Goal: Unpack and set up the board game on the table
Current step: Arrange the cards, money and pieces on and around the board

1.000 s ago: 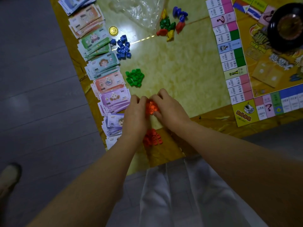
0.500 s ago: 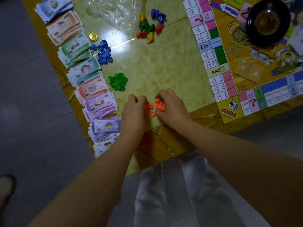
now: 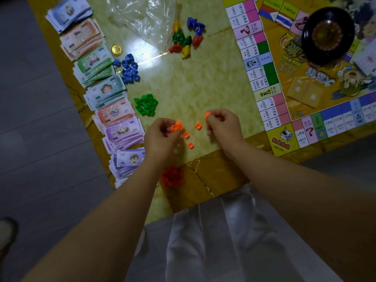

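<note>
Clock set with twelve at the far side of the table [image 3: 193, 84] from the person, read outward from the hands.

1. left hand [image 3: 162, 137]: fingers curled, pinching an orange cluster [image 3: 176, 126] of several small houses at the fingertips. Whether it clears the tabletop, I cannot tell from here.
2. right hand [image 3: 221, 127]: thumb and forefinger pinch a single orange house [image 3: 207, 115]; the other fingers are tucked in.
3. loose orange houses [image 3: 186, 135]: three, lying in the gap between the hands and apart from one another, in a ragged line from roughly one to six. Squarish, so no long axis worth recording.
4. orange heap [image 3: 173, 177]: at six from the left hand, near the table's near edge, just beside the left forearm. The left hand is plainly nearer; the right would have to reach across. This looks like the gathering point for the held pieces and the three strays, so the coming move likely runs back toward six.
5. green heap [image 3: 146, 104]: at eleven from the left hand, near.
6. blue heap [image 3: 129, 69]: farther out on the same bearing, with a gold coin [image 3: 116, 50] beyond it.
7. banknotes [image 3: 114, 112]: fanned stacks in a column from nine to eleven, along the table's left edge.
8. pawns [image 3: 186, 39]: mixed colours, at twelve, well apart, at the mouth of a clear plastic bag [image 3: 142, 19].
9. board [image 3: 289, 94]: unfolded, at two, with a black dish [image 3: 327, 35] resting on it.

Step in hand, by my reckoning: sorting the orange houses; most else seems laid out.
</note>
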The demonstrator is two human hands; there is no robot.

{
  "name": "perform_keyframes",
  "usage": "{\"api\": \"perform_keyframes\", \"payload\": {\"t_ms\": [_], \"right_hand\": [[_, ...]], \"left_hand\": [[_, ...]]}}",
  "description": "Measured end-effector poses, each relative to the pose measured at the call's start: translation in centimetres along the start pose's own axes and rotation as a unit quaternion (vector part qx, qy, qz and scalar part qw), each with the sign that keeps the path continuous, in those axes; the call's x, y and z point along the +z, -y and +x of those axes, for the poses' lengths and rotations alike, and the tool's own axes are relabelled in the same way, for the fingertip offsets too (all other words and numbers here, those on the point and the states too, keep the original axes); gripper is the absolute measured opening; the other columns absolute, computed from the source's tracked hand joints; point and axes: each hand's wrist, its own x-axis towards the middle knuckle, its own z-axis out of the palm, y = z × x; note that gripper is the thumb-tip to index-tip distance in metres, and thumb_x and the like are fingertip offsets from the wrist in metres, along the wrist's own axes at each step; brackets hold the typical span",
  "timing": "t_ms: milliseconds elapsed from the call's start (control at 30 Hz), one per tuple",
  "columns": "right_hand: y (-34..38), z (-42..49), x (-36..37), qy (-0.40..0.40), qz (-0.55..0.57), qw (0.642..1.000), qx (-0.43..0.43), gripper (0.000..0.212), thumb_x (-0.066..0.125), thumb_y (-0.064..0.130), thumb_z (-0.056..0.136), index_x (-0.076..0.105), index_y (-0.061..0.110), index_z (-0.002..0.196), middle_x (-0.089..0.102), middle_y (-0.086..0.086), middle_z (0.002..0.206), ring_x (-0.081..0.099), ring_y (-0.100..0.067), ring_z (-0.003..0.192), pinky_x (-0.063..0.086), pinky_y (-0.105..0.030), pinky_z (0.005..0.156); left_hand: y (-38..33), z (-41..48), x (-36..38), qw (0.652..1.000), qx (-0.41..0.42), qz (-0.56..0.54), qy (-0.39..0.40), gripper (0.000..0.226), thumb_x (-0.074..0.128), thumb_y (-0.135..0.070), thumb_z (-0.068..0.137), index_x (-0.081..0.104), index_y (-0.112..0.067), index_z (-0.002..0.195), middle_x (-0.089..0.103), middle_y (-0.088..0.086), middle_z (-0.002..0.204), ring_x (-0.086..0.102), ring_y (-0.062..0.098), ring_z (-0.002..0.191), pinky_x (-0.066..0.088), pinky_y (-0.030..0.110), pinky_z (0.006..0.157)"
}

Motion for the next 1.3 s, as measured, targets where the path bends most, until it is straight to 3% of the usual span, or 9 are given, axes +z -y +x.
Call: {"api": "perform_keyframes", "payload": {"t_ms": [167, 300, 500, 667, 867, 1000, 1100, 1200, 1300], "right_hand": [[1.2, 0.1, -0.3, 0.014, 0.156, 0.983, 0.098, 0.016, 0.044, 0.002, 0.09, 0.056, 0.008, 0.082, 0.049, -0.005, 0.064, 0.044, -0.011, 0.05, 0.034, -0.02, 0.043], [2.0, -0.2, -0.5, 0.024, 0.256, 0.953, 0.161, 0.028, 0.026, -0.004, 0.084, 0.051, 0.007, 0.076, 0.045, -0.009, 0.064, 0.04, -0.015, 0.051, 0.027, -0.02, 0.039], [1.4, 0.4, -1.5, 0.082, 0.225, 0.957, 0.162, 0.021, 0.049, 0.022, 0.092, 0.048, 0.015, 0.071, 0.045, 0.0, 0.061, 0.036, -0.008, 0.044, 0.022, -0.019, 0.033], [0.8, 0.6, -1.6, 0.101, 0.163, 0.972, 0.133, 0.014, 0.056, 0.019, 0.095, 0.054, 0.015, 0.082, 0.049, 0.001, 0.064, 0.039, -0.004, 0.042, 0.026, -0.016, 0.034], [1.1, -0.3, -1.3, 0.095, -0.058, 0.994, 0.014, 0.028, 0.045, 0.005, 0.092, 0.068, 0.018, 0.081, 0.057, 0.01, 0.063, 0.048, 0.0, 0.053, 0.034, -0.017, 0.049], [1.0, -0.4, -0.9, 0.046, -0.191, 0.978, -0.067, 0.014, 0.059, 0.023, 0.083, 0.07, 0.02, 0.075, 0.066, 0.005, 0.075, 0.058, -0.01, 0.072, 0.048, -0.031, 0.069], [0.5, -0.2, -1.0, 0.074, -0.313, 0.936, -0.144, 0.011, 0.07, 0.024, 0.076, 0.066, 0.027, 0.086, 0.06, 0.01, 0.095, 0.053, -0.007, 0.082, 0.046, -0.029, 0.072], [0.1, -0.1, -1.1, 0.098, -0.4, 0.888, -0.204, 0.025, 0.072, 0.025, 0.08, 0.061, 0.027, 0.102, 0.056, 0.01, 0.108, 0.056, -0.005, 0.095, 0.044, -0.026, 0.074], [-0.3, 0.4, -0.7, 0.083, -0.409, 0.884, -0.212, 0.023, 0.071, 0.028, 0.082, 0.061, 0.026, 0.103, 0.057, 0.009, 0.108, 0.057, -0.008, 0.097, 0.046, -0.028, 0.076]], "left_hand": [[-0.7, -0.2, -0.2, 0.993, -0.054, -0.104, -0.013, 0.016, 0.063, 0.002, 0.085, 0.064, -0.01, 0.096, 0.061, 0.004, 0.083, 0.057, 0.012, 0.074, 0.05, 0.018, 0.065], [-1.5, -0.2, -0.3, 0.965, -0.12, -0.231, -0.023, 0.013, 0.057, 0.002, 0.089, 0.062, -0.01, 0.088, 0.056, 0.004, 0.07, 0.051, 0.008, 0.051, 0.045, 0.021, 0.053], [-2.3, 0.0, -0.5, 0.823, -0.236, -0.517, 0.01, 0.015, 0.036, -0.004, 0.089, 0.047, -0.011, 0.082, 0.045, 0.002, 0.062, 0.041, 0.012, 0.051, 0.029, 0.017, 0.038], [-2.5, -0.2, 0.2, 0.807, -0.221, -0.545, 0.048, 0.011, 0.036, -0.017, 0.064, 0.043, -0.012, 0.07, 0.048, 0.006, 0.064, 0.042, 0.017, 0.05, 0.027, 0.02, 0.04], [-3.8, 0.0, 0.9, 0.893, -0.244, -0.377, -0.008, 0.025, 0.034, -0.009, 0.089, 0.047, -0.012, 0.068, 0.046, 0.005, 0.063, 0.04, 0.012, 0.044, 0.025, 0.018, 0.038], [-3.4, 0.7, 0.5, 0.996, -0.048, 0.016, -0.07, 0.03, 0.036, -0.018, 0.088, 0.052, -0.016, 0.062, 0.047, -0.002, 0.064, 0.045, 0.018, 0.064, 0.028, 0.027, 0.053], [-3.4, 1.1, 0.6, 0.971, 0.049, 0.216, -0.093, 0.009, 0.049, -0.028, 0.089, 0.051, -0.022, 0.083, 0.049, -0.005, 0.068, 0.046, 0.019, 0.066, 0.025, 0.03, 0.054], [-3.5, 1.8, 1.3, 0.944, 0.114, 0.305, -0.042, 0.029, 0.062, -0.031, 0.084, 0.048, -0.029, 0.11, 0.057, -0.002, 0.084, 0.056, 0.022, 0.074, 0.038, 0.031, 0.059], [-3.3, 2.5, 1.7, 0.921, 0.141, 0.362, -0.036, 0.025, 0.063, -0.032, 0.088, 0.053, -0.024, 0.109, 0.06, 0.003, 0.097, 0.06, 0.026, 0.086, 0.042, 0.034, 0.065]]}}
